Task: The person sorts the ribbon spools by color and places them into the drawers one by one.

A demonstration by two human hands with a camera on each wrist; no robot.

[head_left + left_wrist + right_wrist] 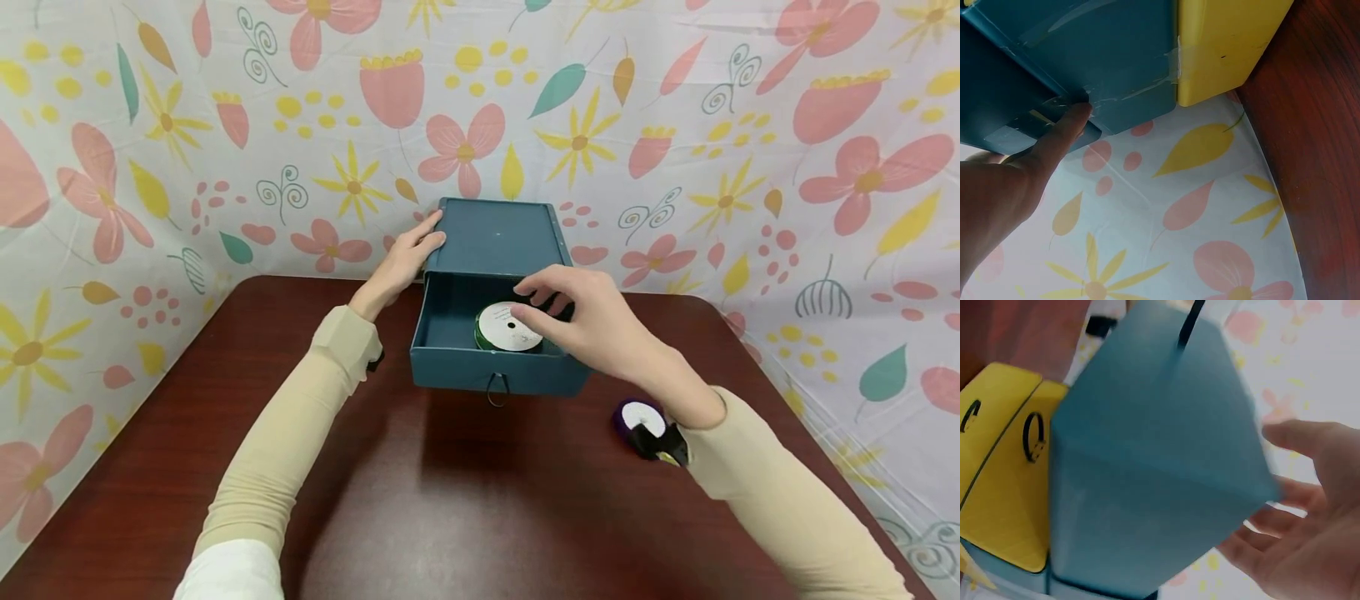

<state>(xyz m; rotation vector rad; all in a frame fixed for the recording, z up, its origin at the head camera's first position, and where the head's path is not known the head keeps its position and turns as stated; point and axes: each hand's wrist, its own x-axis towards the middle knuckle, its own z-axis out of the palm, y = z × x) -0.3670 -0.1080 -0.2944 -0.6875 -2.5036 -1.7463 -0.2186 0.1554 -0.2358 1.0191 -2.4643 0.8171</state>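
Note:
A dark blue drawer box (pixel 498 237) has its drawer (pixel 453 367) pulled out toward me, with a small ring pull on the front. Inside lies a green ribbon spool (pixel 497 327) with a white label face, on the drawer's right half. My left hand (pixel 400 265) rests on the box's left side, and a fingertip presses its wall in the left wrist view. Over the drawer's right side, my right hand (pixel 588 319) hovers with fingers bent loosely and thumb overlapping the spool's edge. In the right wrist view nothing shows between its thumb and fingers.
A purple spool (pixel 641 415) with a white face lies on the brown table (pixel 510 517), partly behind the right wrist strap. Yellow drawers (pixel 1007 462) with dark ring pulls stand below the blue drawer. Flower-patterned cloth (pixel 300 150) hangs close behind the box.

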